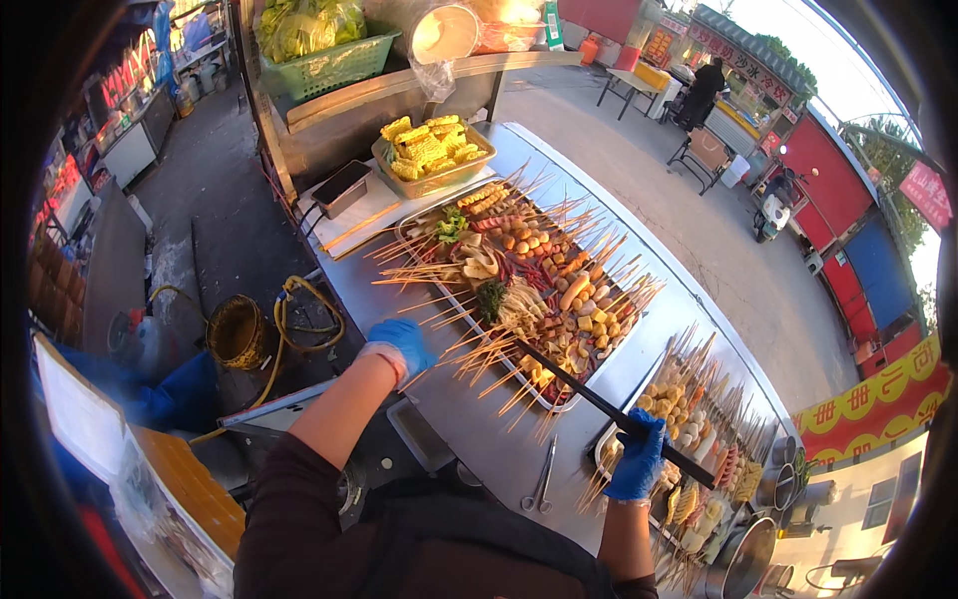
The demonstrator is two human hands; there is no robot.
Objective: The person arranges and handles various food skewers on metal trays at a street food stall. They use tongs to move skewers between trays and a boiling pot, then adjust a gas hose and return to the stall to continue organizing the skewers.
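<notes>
My left hand [400, 346], in a blue glove, is at the near left edge of a metal tray [474, 327] of skewered food, by the ends of several wooden skewers [479, 346]; whether its fingers grip one, I cannot tell. My right hand [638, 457], also gloved in blue, is closed around long dark chopsticks [580, 385]. Their tips reach into the tray near enoki mushroom skewers [522, 305] and a dark green leafy bunch [491, 301]. Sausages, balls and yellow cubes on sticks lie at the tray's right side. Scissors [540, 483] rest on the steel counter between my arms.
A second tray of skewers [692, 430] stands to the right, with metal pots [748, 558] beyond. Corn pieces fill a yellow basket [434, 176] behind. A bucket [236, 332] and yellow hose [278, 352] are on the ground at left. A person [702, 93] stands at a distant stall.
</notes>
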